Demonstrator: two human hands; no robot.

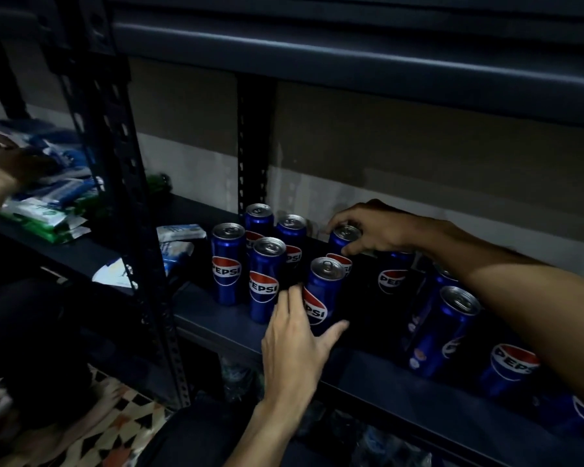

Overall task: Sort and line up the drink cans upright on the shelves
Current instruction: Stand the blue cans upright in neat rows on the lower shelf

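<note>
Several blue Pepsi cans stand upright on a dark metal shelf (216,323). My left hand (292,345) wraps around the front can (321,291), fingers on its left side and thumb on its right. My right hand (375,230) reaches over from the right and grips the top of a back-row can (343,239). Left of these stand a can at the far left (226,264), a can beside it (265,281) and two cans behind them (259,217) (291,229). More cans (452,328) stand on the right, partly hidden under my right forearm.
A perforated steel upright (115,163) stands left of the cans, and the shelf above (351,45) hangs low over them. White and blue packets (179,237) lie beside the upright. Another person's hand (0,156) rests on packets (48,203) at far left. Patterned floor (115,423) lies below.
</note>
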